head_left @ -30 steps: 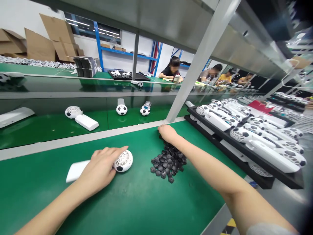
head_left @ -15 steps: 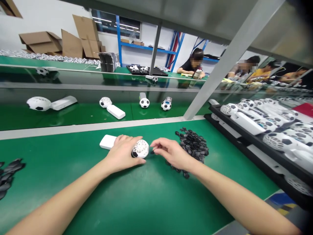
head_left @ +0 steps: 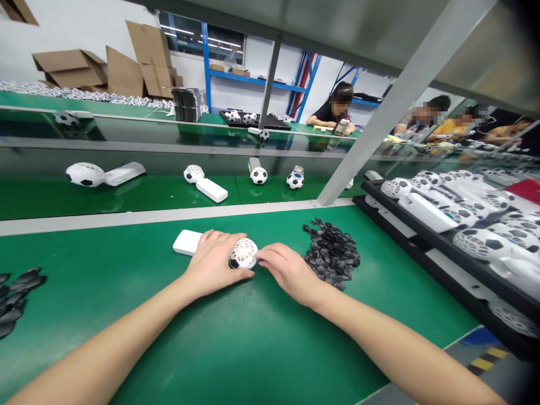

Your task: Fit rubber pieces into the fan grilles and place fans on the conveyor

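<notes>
A: Facility type?
B: Factory assembly line. Indicators: conveyor (head_left: 160,202) carrying football-patterned units (head_left: 258,175); stacked trays (head_left: 422,225) of identical units; workers (head_left: 335,107) seated in a row; cardboard boxes (head_left: 70,67).

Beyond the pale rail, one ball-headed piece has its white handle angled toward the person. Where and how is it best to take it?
Probably by the middle of the white handle, from above, fingers across its long sides: it looks slim and straight, lies low and points to the near right. The ball head is round and open-meshed.
</notes>
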The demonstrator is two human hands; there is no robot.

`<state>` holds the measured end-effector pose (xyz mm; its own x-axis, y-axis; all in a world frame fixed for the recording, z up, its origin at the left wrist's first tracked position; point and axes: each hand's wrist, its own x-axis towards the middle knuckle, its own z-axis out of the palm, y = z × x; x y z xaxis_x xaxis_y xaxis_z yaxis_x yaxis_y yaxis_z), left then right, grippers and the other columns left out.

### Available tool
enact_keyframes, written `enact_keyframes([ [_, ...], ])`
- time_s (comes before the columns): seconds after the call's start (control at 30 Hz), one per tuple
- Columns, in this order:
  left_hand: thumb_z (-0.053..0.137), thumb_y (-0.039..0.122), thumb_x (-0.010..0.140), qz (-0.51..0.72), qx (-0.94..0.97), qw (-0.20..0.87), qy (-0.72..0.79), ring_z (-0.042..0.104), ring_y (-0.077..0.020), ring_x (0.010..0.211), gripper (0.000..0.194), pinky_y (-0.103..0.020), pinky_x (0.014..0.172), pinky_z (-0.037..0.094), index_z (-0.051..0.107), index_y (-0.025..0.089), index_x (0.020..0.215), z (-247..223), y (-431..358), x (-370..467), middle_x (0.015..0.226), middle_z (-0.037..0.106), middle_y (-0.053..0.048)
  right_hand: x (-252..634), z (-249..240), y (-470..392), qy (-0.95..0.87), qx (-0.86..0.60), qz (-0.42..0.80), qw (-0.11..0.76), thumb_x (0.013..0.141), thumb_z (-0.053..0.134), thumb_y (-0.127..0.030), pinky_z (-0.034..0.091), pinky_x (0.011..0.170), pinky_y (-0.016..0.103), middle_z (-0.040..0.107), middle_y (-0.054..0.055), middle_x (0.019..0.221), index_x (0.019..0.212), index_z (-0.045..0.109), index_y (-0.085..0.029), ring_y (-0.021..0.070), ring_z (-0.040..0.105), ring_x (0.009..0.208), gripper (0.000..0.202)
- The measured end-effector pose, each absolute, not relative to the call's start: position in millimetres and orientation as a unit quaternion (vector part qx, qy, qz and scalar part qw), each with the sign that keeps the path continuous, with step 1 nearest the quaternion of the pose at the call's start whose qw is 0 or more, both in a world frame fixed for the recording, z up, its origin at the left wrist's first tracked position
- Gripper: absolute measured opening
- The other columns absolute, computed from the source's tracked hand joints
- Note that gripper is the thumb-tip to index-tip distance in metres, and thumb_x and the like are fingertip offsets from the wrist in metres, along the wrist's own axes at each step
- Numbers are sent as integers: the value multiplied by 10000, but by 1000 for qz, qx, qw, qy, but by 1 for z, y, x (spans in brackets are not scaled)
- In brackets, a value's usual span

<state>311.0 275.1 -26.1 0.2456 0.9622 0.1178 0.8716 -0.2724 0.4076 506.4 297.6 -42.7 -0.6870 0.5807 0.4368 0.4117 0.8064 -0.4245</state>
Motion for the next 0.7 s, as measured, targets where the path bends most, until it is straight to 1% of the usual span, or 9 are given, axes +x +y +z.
enact_keyframes([
  [0.07, 655, 542, 626, 174, 779, 132, 588, 448, -281, 1062, 667, -477, 975, 252, 494, 217, 1185, -26, 275, 311, 1132, 575, -58, 508, -37, 296, -894, -292, 185, 284, 839, 495, -147, 479, 764, 326, 619, 61, 896, 914, 584, -189, 173, 567, 853, 124],
  [0.13, 652, 544, 626, 175, 780, 131, 587, 448, -282, 1061, 668, -477, 973, 257, 493, 216, 1186, -27, 275, 310, 1131, 575, -60, 507, -31, 295, -865, -321, 250, 295, 807, 549, -146, 480, 736, 295, 629, 30, 838, 827, 588, -193, 150, 579, 799, 64],
  [0.23, 647, 554, 626, 178, 780, 130, 585, 458, -282, 1041, 664, -470, 955, 281, 501, 217, 1179, -27, 275, 309, 1104, 584, -60, 504, -23, 296, -833, -332, 319, 307, 756, 615, -143, 467, 746, 277, 629, 5, 796, 730, 597, -192, 138, 578, 784, 58],
  [0.3, 633, 580, 629, 180, 779, 131, 586, 461, -285, 1034, 665, -468, 943, 293, 507, 220, 1174, -27, 275, 309, 1091, 588, -61, 501, -20, 299, -837, -319, 335, 294, 757, 612, -140, 453, 764, 277, 630, 3, 792, 723, 618, -195, 136, 574, 793, 65],
  [0.4, 600, 630, 634, 181, 776, 136, 589, 459, -293, 1037, 679, -475, 936, 297, 512, 225, 1172, -26, 275, 309, 1085, 589, -63, 497, -21, 304, -844, -304, 347, 274, 790, 574, -152, 440, 771, 284, 627, 7, 800, 764, 646, -208, 136, 566, 798, 95],
  [0.47, 582, 642, 644, 183, 774, 135, 592, 462, -293, 1034, 670, -473, 934, 297, 517, 226, 1165, -25, 274, 310, 1078, 592, -64, 494, -25, 307, -831, -312, 366, 280, 785, 583, -175, 432, 773, 292, 611, 7, 791, 761, 648, -208, 139, 558, 797, 76],
  [0.53, 571, 634, 661, 185, 772, 131, 594, 467, -288, 1025, 641, -470, 934, 298, 525, 227, 1154, -26, 274, 310, 1068, 597, -63, 492, -30, 309, -801, -333, 402, 293, 755, 617, -202, 432, 744, 289, 581, 2, 760, 727, 633, -195, 136, 546, 765, 34],
  [0.57, 571, 626, 667, 187, 772, 128, 594, 470, -284, 1021, 627, -468, 934, 298, 527, 227, 1150, -26, 274, 311, 1064, 599, -62, 491, -33, 310, -785, -344, 421, 298, 736, 636, -214, 432, 718, 283, 562, -3, 745, 705, 619, -187, 131, 537, 737, 45],
  [0.7, 577, 586, 683, 196, 776, 122, 587, 478, -274, 1008, 589, -468, 937, 298, 526, 228, 1148, -27, 275, 311, 1054, 605, -52, 489, -39, 313, -737, -371, 483, 292, 686, 669, -262, 407, 608, 248, 505, -25, 700, 661, 533, -169, 100, 477, 630, 166],
])
